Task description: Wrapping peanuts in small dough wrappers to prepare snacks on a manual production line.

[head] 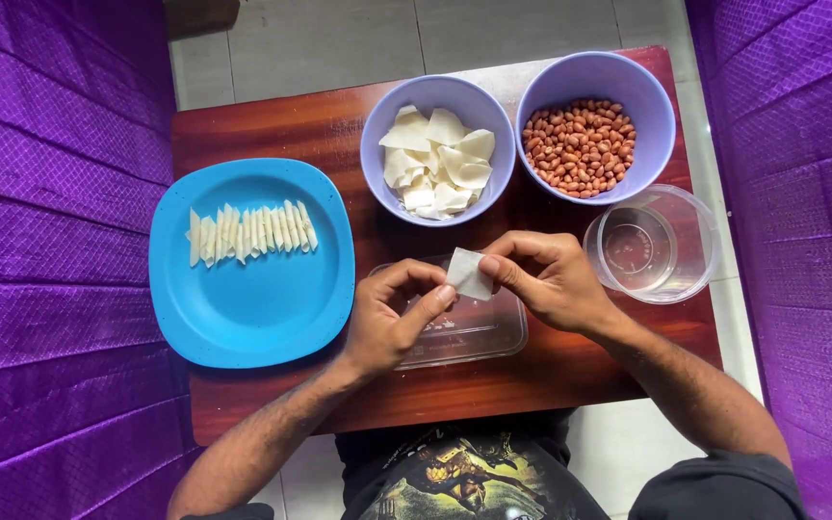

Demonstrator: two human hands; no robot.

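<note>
Purple quilted cloth (50, 241) hangs at the far left edge, and more of it at the far right. Between them stands a small red-brown wooden table (272, 125) on a pale tiled floor (339, 39).

On the table's left part lies a blue plate (252, 318), square with rounded corners. A row of folded white pieces (250, 232) lies across its upper half, each leaning on the next, edges touching.

Just right of the plate, the left hand (392, 323) hovers over a clear flat tray (479, 332) near the table's front edge. Thumb and forefinger are curled toward each other; the forefinger tip touches the lower edge of a small white wrapper (468, 273). Whether the hand pinches it cannot be told.

Behind the hands, a lilac bowl (377, 144) holds loose white wrapper squares (438, 164), piled unevenly.

The wrapper sits in the air between both hands, above the tray, tilted, one corner pointing down.

The right hand (551, 284) pinches the wrapper's right edge between thumb and fingers, closed on it.

Further right at the back, a second lilac bowl (652, 96) holds red-brown peanuts (580, 144). The two bowls stand just beside each other.

In front of the peanut bowl, near the right wrist, stands a clear round tub (695, 250) with what looks like a little water
</note>
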